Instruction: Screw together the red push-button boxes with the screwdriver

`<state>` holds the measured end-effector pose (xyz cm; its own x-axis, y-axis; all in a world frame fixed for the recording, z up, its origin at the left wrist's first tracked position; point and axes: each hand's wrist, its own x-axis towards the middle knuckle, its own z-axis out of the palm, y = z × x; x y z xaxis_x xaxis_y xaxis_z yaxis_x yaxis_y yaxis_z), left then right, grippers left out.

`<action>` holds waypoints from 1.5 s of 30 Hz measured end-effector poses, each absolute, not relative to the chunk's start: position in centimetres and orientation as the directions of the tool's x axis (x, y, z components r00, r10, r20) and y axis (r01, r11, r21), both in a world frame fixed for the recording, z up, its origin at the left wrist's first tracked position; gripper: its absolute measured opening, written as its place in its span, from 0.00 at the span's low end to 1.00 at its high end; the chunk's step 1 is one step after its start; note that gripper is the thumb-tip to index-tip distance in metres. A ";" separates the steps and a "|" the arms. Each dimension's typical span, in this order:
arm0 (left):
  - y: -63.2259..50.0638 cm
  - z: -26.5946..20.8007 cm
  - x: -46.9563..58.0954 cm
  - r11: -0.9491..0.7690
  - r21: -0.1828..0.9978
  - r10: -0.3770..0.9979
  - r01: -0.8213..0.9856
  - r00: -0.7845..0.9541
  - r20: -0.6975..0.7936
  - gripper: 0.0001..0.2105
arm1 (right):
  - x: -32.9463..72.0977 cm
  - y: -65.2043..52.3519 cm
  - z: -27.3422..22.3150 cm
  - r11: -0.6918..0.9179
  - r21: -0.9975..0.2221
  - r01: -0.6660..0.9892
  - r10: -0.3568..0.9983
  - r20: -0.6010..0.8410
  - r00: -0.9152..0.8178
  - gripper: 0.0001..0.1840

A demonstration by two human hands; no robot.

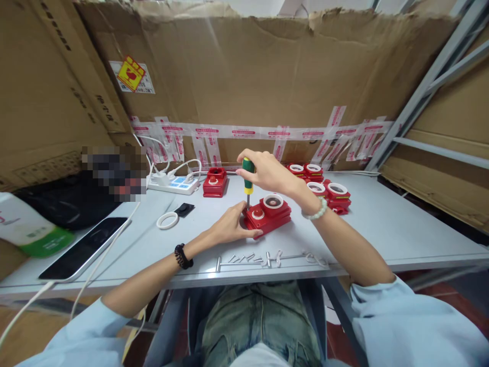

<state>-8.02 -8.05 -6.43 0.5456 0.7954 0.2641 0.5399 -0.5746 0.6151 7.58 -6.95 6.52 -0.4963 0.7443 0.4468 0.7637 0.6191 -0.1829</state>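
A red alarm box (275, 220) with a white-rimmed round speaker and a red dome lies on the desk in front of me. My left hand (229, 223) grips its left end, thumb along the near side and fingers at the far corner. Above that same end, my right hand (267, 171) is wrapped round the green-and-yellow handle of a screwdriver (248, 187). The screwdriver stands upright, its tip down at the box's left corner beside the dome; the exact contact is too small to see. Small loose screws (244, 258) and metal T-shaped rods (268, 261) lie along the near edge.
Several similar red boxes (338, 196) stand at the right. Another red box (214, 186), a white power strip (178, 184), a white ring (167, 220) and a black square part (185, 209) are on the left, with a phone (84, 250). Cardboard (248, 71) walls the back.
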 end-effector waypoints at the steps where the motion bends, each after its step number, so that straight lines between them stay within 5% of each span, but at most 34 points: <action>1: -8.1 -6.4 -8.0 -0.574 0.617 0.795 0.539 0.546 0.263 0.26 | 7.8 -6.9 6.7 0.662 -0.224 0.715 0.730 0.411 -0.546 0.12; 8: -8.0 -6.6 -8.1 -0.601 0.591 0.782 0.538 0.548 0.297 0.25 | 6.4 -7.5 6.4 0.454 -0.127 0.882 0.776 0.542 -0.321 0.14; 11: -8.0 -6.7 -8.1 -0.606 0.597 0.775 0.526 0.558 0.296 0.25 | 6.7 -7.2 6.7 0.591 -0.124 0.797 0.730 0.501 -0.464 0.08; 16: -8.4 -6.4 -8.3 -0.618 0.571 0.769 0.541 0.567 0.295 0.26 | 8.3 -7.2 7.5 0.744 -0.213 0.634 0.656 0.413 -0.631 0.12; 22: -7.6 -5.5 -8.7 -0.624 0.689 0.753 0.368 0.519 0.405 0.18 | 7.9 -7.8 6.7 0.678 -0.293 0.674 0.720 0.450 -0.529 0.11; 30: -5.4 -5.1 -8.4 -0.604 0.745 0.774 0.282 0.430 0.465 0.11 | 8.0 -7.6 3.3 0.699 -0.503 0.509 0.701 0.622 -0.348 0.16; 37: -4.8 -5.9 -7.6 -0.529 0.838 0.818 0.134 0.344 0.462 0.19 | 7.8 -7.2 0.8 0.664 -0.653 0.364 0.743 0.632 -0.222 0.16; 45: -5.5 -4.9 -8.4 -0.601 0.744 0.774 0.291 0.445 0.451 0.14 | 7.8 -7.4 0.7 0.662 -0.661 0.353 0.743 0.640 -0.195 0.16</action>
<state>-8.40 -5.53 -4.89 0.4452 0.7735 0.4510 0.2911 -0.6014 0.7441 7.81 -7.39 0.69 -0.1950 0.7432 0.6400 0.3529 0.6620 -0.6612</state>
